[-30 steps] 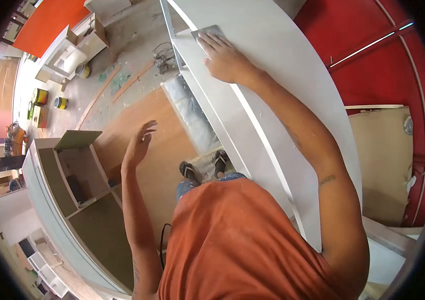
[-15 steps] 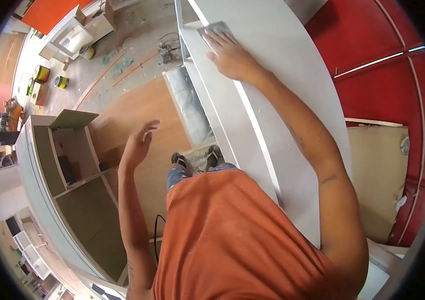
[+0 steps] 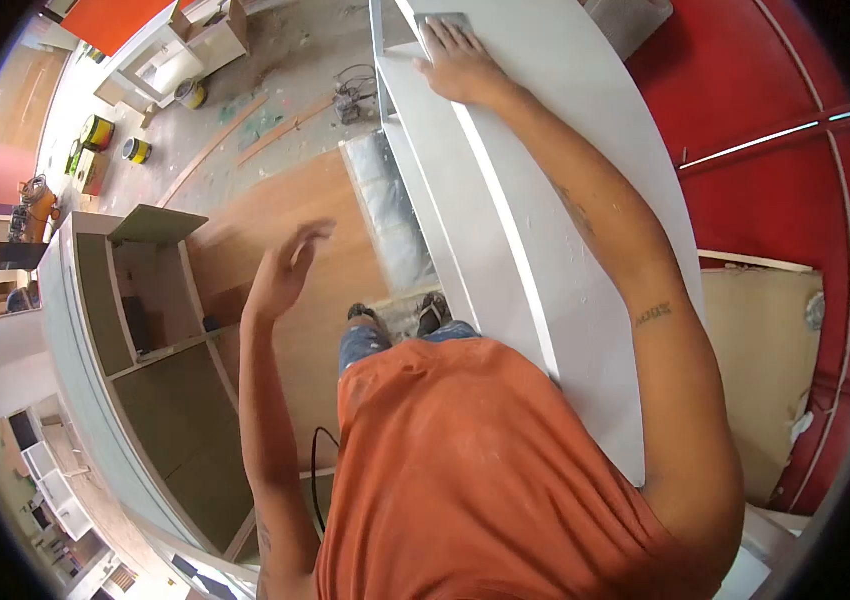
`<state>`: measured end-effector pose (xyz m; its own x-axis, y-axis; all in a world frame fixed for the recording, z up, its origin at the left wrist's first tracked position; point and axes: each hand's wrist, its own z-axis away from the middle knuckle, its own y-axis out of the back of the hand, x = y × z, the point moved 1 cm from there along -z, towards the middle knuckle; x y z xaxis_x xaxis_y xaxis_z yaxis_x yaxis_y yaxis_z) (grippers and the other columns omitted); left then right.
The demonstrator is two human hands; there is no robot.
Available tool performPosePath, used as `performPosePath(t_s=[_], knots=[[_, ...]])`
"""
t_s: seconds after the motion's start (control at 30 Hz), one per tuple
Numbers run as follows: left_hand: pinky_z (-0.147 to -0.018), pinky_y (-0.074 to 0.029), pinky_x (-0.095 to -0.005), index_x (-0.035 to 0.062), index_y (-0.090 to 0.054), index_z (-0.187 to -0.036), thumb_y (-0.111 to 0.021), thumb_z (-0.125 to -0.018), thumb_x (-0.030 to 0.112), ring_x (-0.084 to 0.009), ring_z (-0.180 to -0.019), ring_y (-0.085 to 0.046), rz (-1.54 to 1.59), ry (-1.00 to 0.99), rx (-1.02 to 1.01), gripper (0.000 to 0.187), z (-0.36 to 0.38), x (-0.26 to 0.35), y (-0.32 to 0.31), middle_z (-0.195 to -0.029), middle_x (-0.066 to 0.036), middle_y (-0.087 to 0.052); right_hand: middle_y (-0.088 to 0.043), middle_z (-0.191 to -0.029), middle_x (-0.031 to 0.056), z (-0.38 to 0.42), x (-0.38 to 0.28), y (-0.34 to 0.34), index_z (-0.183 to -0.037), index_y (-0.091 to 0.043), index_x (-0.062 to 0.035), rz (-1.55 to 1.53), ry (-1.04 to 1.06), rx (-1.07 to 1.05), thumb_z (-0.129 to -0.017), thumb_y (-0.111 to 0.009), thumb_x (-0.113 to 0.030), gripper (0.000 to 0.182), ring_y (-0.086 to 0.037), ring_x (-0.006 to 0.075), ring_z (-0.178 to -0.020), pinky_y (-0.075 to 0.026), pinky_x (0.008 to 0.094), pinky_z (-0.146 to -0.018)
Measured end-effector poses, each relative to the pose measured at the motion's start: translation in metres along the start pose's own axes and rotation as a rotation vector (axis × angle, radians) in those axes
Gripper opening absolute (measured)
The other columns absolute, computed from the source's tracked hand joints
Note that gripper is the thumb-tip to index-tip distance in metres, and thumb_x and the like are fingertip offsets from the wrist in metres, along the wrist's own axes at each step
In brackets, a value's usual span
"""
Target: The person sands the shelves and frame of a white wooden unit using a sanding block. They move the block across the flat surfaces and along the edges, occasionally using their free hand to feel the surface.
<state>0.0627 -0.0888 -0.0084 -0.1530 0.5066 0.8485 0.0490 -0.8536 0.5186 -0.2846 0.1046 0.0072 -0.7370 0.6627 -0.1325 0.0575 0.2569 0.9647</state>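
Observation:
A small grey piece of sandpaper (image 3: 458, 19) lies against the white surface of a long cabinet (image 3: 570, 150). My right hand (image 3: 460, 65) is laid over it near the far end of that surface, pressing it down with outstretched fingers. Most of the sheet is hidden beneath the fingers. My left hand (image 3: 292, 268) hangs in the air over the wooden board on the floor, with nothing in it. Its fingers are loosely bent, with the thumb apart from them, and they look slightly blurred.
To the left stands an open greenish cabinet (image 3: 150, 400) with a raised flap. Paint cans (image 3: 136, 150), a power tool with a cord (image 3: 348, 105) and wood strips lie on the floor beyond. A red wall (image 3: 745, 200) and a beige board (image 3: 760, 370) are at right.
My right hand has slid farther along the white surface with the sandpaper. The left hand has shifted only slightly and stays in the air. The whole view has tilted a little.

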Motion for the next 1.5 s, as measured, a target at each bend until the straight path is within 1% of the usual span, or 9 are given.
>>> performPosePath(t_s=[0.2,0.3,0.43,0.5,0.6,0.83,1.07,1.3,1.5], knots=[[-0.1,-0.049,-0.0476,0.0055,-0.063,-0.133,-0.053,-0.097,0.005,-0.0437,-0.119,-0.062,-0.412,0.21,-0.041,0.037,0.061,-0.112,0.011,-0.126,-0.025,-0.066,-0.029,-0.166,0.0216,0.185,-0.039,0.047,-0.156,-0.031,0.0053,-0.049,0.051,-0.001,-0.105,-0.048,-0.036,0.068,-0.029,0.0381,-0.153,-0.02,0.05,-0.126],[-0.096,-0.051,-0.0451,0.0003,-0.062,-0.127,-0.055,-0.101,0.008,-0.0411,-0.112,-0.065,0.088,0.541,0.074,0.029,0.187,-0.22,-0.006,-0.118,-0.026,-0.067,-0.023,-0.168,0.0202,0.281,-0.069,0.095,-0.158,-0.027,0.0051,-0.088,-0.056,-0.231,-0.103,-0.053,-0.036,0.074,-0.025,0.0389,-0.154,-0.018,0.0528,-0.126],[-0.092,-0.051,-0.043,-0.002,-0.063,-0.122,-0.056,-0.104,0.012,-0.0362,-0.104,-0.067,0.119,0.422,0.057,0.024,0.189,-0.143,0.001,-0.112,-0.024,-0.068,-0.022,-0.169,0.0195,0.208,-0.051,0.065,-0.16,-0.024,0.0019,-0.022,-0.008,-0.144,-0.103,-0.052,-0.037,0.075,-0.024,0.0376,-0.155,-0.018,0.0521,-0.126],[-0.096,-0.049,-0.037,0.0029,-0.063,-0.131,-0.053,-0.103,0.007,-0.0217,-0.111,-0.063,-0.142,0.35,0.014,0.03,0.128,-0.133,0.01,-0.119,-0.012,-0.069,-0.025,-0.168,0.0188,0.098,-0.023,0.016,-0.162,-0.022,-0.0016,0.022,-0.008,-0.019,-0.105,-0.046,-0.04,0.073,-0.025,0.0355,-0.154,-0.018,0.0495,-0.127],[-0.099,-0.049,-0.0369,0.0022,-0.062,-0.133,-0.057,-0.102,0.008,-0.0245,-0.119,-0.064,-0.063,0.144,0.003,0.032,0.014,-0.039,0.0,-0.126,-0.019,-0.067,-0.021,-0.17,0.0191,-0.04,-0.003,-0.011,-0.162,-0.021,-0.0004,-0.052,-0.098,-0.006,-0.107,-0.031,-0.048,0.073,-0.018,0.0342,-0.157,-0.011,0.0468,-0.129],[-0.102,-0.05,-0.0438,0.0041,-0.063,-0.134,-0.055,-0.102,0.011,-0.0387,-0.122,-0.062,-0.257,-0.121,-0.098,0.034,-0.029,-0.08,-0.003,-0.13,-0.02,-0.067,-0.034,-0.162,0.0251,0.171,-0.051,0.044,-0.153,-0.035,0.007,-0.002,0.007,0.145,-0.103,-0.051,-0.034,0.067,-0.032,0.04,-0.151,-0.023,0.0506,-0.126],[-0.096,-0.051,-0.0407,0.0029,-0.064,-0.132,-0.058,-0.103,0.014,-0.0321,-0.111,-0.069,0.131,0.314,-0.319,0.031,0.08,-0.141,0.025,-0.123,-0.02,-0.071,-0.024,-0.165,0.0273,0.312,-0.097,0.107,-0.154,-0.028,0.0117,-0.059,-0.217,-0.157,-0.097,-0.059,-0.029,0.077,-0.026,0.0438,-0.152,-0.019,0.0544,-0.126],[-0.084,-0.055,-0.0386,0.0017,-0.071,-0.109,-0.058,-0.095,0.0,-0.0323,-0.095,-0.07,-0.069,-0.369,0.154,0.019,-0.091,0.067,-0.025,-0.104,-0.016,-0.072,-0.015,-0.171,0.0205,-0.019,0.007,-0.001,-0.161,-0.02,0.0031,-0.021,-0.183,-0.083,-0.104,-0.038,-0.044,0.076,-0.012,0.0345,-0.159,-0.009,0.047,-0.129],[-0.085,-0.056,-0.0386,0.004,-0.067,-0.098,-0.064,-0.081,0.009,-0.0272,-0.096,-0.069,-0.094,-1.323,-0.15,0.017,-0.046,0.145,-0.122,-0.102,-0.01,-0.069,-0.028,-0.166,0.0219,0.1,-0.015,0.026,-0.158,-0.029,0.0044,-0.018,-0.071,0.052,-0.102,-0.049,-0.039,0.073,-0.026,0.0376,-0.154,-0.018,0.0479,-0.128]])
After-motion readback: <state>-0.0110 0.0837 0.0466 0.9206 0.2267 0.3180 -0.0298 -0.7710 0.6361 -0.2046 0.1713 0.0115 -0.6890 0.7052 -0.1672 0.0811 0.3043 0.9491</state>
